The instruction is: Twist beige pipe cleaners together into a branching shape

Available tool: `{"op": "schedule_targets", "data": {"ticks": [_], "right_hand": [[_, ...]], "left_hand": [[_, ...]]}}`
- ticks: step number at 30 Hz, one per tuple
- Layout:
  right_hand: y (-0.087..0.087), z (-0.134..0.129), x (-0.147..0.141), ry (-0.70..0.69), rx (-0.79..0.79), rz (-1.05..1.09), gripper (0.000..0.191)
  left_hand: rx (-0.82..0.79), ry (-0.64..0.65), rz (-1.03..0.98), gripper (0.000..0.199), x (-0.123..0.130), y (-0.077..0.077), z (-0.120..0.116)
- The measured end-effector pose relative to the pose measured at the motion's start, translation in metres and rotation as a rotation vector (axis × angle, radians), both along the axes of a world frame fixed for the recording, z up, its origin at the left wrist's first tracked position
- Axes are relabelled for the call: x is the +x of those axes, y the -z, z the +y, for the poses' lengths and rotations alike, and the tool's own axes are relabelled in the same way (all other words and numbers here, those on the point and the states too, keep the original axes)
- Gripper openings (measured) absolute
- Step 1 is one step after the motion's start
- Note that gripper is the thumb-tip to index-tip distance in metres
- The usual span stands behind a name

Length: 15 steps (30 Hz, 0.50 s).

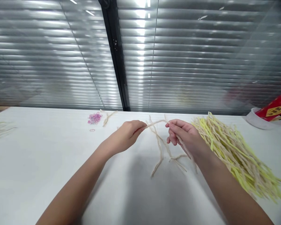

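Note:
A beige strand of yarn (pixel 158 122) stretches between my two hands above the white table. My left hand (pixel 128 134) pinches one end between closed fingers. The thumb and fingertips of my right hand (pixel 184 132) close on the same strand, and a length of it trails down past the palm and wrist. Beneath and between the hands, several loose beige strands (pixel 160 150) lie crossed on the table. One small knot-like join (pixel 172 158) shows where some of them meet.
A thick bundle of yellow and beige yarn (pixel 236 153) lies right of my right forearm. Pink loops (pixel 95 118) are piled back left. At the far right stands a white bowl (pixel 257 122) beside a red package (pixel 276 106). Glass with blinds (pixel 189 56) rises behind the table (pixel 49 162).

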State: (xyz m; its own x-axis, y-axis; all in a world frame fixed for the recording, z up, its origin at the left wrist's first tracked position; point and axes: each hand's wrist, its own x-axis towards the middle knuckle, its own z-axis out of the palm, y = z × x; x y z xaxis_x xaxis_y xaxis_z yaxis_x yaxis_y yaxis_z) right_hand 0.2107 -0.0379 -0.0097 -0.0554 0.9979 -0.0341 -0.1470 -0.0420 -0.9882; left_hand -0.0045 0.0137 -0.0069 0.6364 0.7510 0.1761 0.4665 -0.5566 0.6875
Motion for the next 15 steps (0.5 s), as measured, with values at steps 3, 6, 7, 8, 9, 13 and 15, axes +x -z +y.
{"op": "schedule_targets", "data": {"ticks": [3,6,7,8,9,13,15], "right_hand": [[0.003,0.003,-0.003,0.065,0.032,0.024,0.021],[0.01,0.007,-0.008,0.153,0.104,0.011,0.021],[0.013,0.008,-0.01,0.182,0.13,0.001,0.022],[0.016,0.009,-0.012,0.208,0.154,-0.007,0.023],[0.019,0.01,-0.014,0.229,0.17,-0.013,0.023],[0.03,0.013,-0.02,0.279,0.171,-0.016,0.026],[0.034,0.014,-0.023,0.307,0.16,-0.014,0.028]], "left_hand": [[-0.285,0.093,-0.106,0.03,0.008,0.007,0.0],[-0.64,0.19,-0.245,0.032,0.02,0.015,-0.004],[-0.736,0.203,-0.281,0.034,0.023,0.018,-0.006],[-0.814,0.204,-0.31,0.036,0.027,0.02,-0.007],[-0.875,0.198,-0.335,0.037,0.03,0.023,-0.009],[-1.031,0.149,-0.427,0.04,0.039,0.032,-0.014],[-1.084,0.131,-0.454,0.04,0.042,0.035,-0.015]]}}
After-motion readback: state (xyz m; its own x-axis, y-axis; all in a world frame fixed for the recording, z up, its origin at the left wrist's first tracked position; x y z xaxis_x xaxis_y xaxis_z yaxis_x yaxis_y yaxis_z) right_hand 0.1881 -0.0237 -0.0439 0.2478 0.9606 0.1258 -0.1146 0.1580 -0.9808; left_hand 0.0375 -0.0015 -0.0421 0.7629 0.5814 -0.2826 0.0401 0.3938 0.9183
